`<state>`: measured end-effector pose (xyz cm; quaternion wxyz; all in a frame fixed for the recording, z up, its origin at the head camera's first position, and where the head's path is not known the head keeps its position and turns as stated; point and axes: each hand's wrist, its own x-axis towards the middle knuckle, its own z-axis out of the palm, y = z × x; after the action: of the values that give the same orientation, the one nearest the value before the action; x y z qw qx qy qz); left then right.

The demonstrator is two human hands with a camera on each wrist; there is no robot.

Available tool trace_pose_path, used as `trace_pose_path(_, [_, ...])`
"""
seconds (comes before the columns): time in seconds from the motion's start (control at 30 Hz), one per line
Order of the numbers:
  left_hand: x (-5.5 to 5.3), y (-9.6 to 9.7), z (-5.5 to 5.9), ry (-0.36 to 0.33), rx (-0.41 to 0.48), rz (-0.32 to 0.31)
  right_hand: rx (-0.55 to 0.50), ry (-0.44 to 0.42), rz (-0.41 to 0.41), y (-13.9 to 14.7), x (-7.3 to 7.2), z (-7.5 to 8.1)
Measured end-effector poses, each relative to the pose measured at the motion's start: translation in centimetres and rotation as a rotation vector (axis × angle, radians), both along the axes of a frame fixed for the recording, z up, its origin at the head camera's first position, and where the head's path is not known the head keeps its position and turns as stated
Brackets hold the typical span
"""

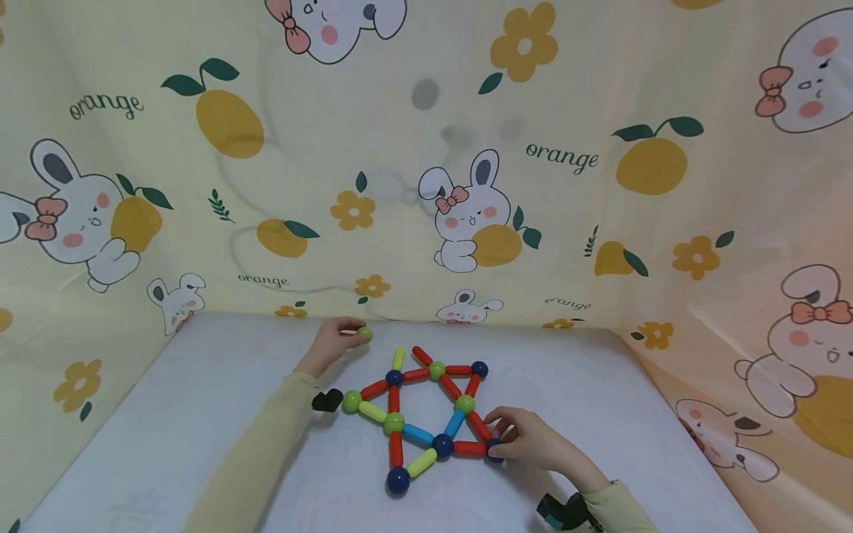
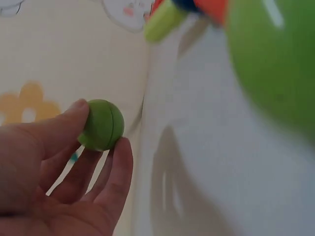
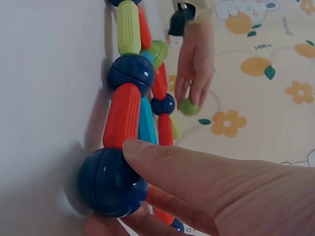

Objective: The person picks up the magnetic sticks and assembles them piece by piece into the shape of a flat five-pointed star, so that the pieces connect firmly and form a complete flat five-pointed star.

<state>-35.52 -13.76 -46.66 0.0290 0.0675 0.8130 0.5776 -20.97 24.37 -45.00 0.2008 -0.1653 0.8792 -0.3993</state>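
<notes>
Between thumb and fingers, my left hand (image 1: 335,342) pinches a green ball (image 2: 102,125) held up near the back edge of the table. In front of that hand lies a flat star-like frame of balls joined by red, blue and yellow-green rods. My right hand (image 1: 533,441) grips the dark blue ball (image 3: 112,183) at the frame's right corner, its thumb at the end of a red rod (image 3: 122,114). A yellow-green rod (image 1: 398,358) and a red rod (image 1: 421,356) stick out from the frame's far side, each with a free outer end.
The white table (image 1: 573,370) meets a patterned curtain (image 1: 400,148) at the back, with curtain on both sides too. A green ball (image 1: 352,401) of the frame sits close by the left wrist, and a dark blue ball (image 1: 397,481) marks its near corner.
</notes>
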Motion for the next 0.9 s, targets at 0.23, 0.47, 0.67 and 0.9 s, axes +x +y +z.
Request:
trace_pose_path(0.23, [-1.2,4.3,-0.4,-0.127,0.215,-0.032,0.015,0.003,-0.002,-0.1,0.1,0.2])
trace_pose_path(0.47, [-1.9,6.5,-0.5,-0.158,0.211,-0.018,0.088,0.069,0.031,-0.3,-0.8,2.3])
trace_pose_path(0.67, [-1.9,6.9,-0.4,-0.162,0.193,-0.01,0.058,0.217,0.022,-1.2,-4.1,4.1])
trace_pose_path(0.9, [-1.7,7.1,-0.4,-0.179,0.15,-0.04,-0.016,0.225,0.049,-3.3,-8.5,4.0])
